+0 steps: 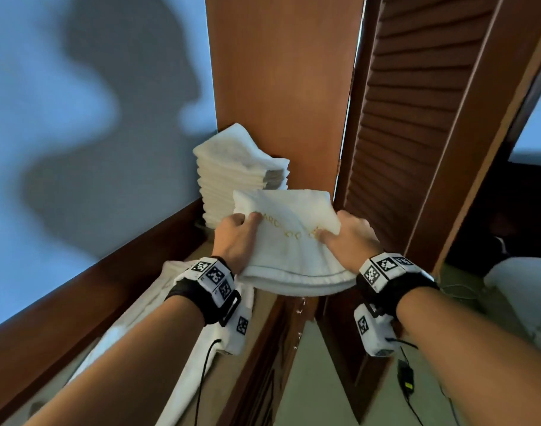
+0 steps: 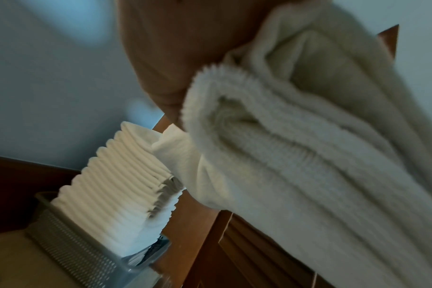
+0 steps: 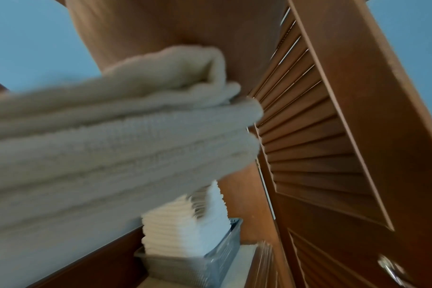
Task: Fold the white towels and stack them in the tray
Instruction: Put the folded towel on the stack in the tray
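- Both hands hold one folded white towel point(image 1: 289, 241) in mid-air: the left hand point(image 1: 232, 238) pinches its edge at 9 o'clock, thumb on top and fingers curled beneath, and the right hand point(image 1: 349, 238) pinches the edge at 3 o'clock the same way.
- Gold embroidered lettering point(image 1: 289, 233) runs across the towel's top face between the two thumbs; only part of it reads, and the letters are too creased to make out fully.
- From the wrist views the towel shows several thick layers along its folded edge, blurred in both.
- At 12 o'clock from the held towel, just behind it, a tall stack of folded white towels point(image 1: 232, 167) stands in the corner against the blue-grey wall point(image 1: 78, 149) and a wooden panel point(image 1: 281, 87).
- That stack sits in a grey mesh-sided tray point(image 2: 69, 245), rising far above its rim.
- At 7 o'clock, below the left forearm, loose white cloth point(image 1: 183, 358) lies spread on the table point(image 1: 256, 309).
- At 2 o'clock stands a louvred wooden door point(image 1: 410, 118).
- Black-and-white coded wristbands sit on both wrists, with cables trailing from them.
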The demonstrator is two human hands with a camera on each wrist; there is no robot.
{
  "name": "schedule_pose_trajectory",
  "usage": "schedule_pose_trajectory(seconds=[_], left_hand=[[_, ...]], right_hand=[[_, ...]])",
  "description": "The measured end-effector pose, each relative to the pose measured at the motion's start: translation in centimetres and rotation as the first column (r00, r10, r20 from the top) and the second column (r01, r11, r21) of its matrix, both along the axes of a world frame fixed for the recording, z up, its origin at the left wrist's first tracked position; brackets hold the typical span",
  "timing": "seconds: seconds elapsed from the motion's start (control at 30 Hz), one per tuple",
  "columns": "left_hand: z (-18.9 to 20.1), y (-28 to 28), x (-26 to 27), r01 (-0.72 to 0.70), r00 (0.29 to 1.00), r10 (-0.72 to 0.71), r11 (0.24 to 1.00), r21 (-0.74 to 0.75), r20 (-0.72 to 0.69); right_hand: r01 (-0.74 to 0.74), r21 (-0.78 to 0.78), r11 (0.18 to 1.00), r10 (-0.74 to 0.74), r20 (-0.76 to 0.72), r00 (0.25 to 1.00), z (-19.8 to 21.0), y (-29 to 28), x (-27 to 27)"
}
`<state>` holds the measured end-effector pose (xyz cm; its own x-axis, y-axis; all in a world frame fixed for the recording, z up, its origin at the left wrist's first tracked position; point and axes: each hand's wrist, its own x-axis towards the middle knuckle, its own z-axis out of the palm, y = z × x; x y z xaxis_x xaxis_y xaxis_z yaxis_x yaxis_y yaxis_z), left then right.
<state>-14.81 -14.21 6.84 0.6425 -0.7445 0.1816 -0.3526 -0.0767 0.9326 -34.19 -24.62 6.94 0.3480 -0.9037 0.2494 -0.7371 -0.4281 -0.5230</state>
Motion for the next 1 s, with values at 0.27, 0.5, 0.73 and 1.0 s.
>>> schedule_pose_trajectory(seconds=[0.27,0.5,0.73,1.0], left_hand=[[3.7,-12.4,6.1,0.08,0.996,-0.076,0.991,-0.11,0.042],[4.5,-21.2,10.1,0.026,0.997,-0.011,0.977,-0.21,0.074],[5.2,-30.6,14.1,-0.029,0.998,0.041,0.975,-0.22,0.05],[4.7,-39.0,20.7,-0.272,0.962,0.259,0.925,-0.264,-0.084]], right_hand=[[-0.04,-0.084,0.996,0.037,-0.037,0.999,4.6,-13.4,6.2],[-0.15,-0.209,0.966,0.143,-0.048,0.989,7.5,-26.1,13.1],[-0.301,-0.264,0.917,0.32,0.034,0.947,9.0,-39.6,22.0],[-0.452,-0.263,0.853,0.507,0.206,0.837,10.2,-50.1,33.0]])
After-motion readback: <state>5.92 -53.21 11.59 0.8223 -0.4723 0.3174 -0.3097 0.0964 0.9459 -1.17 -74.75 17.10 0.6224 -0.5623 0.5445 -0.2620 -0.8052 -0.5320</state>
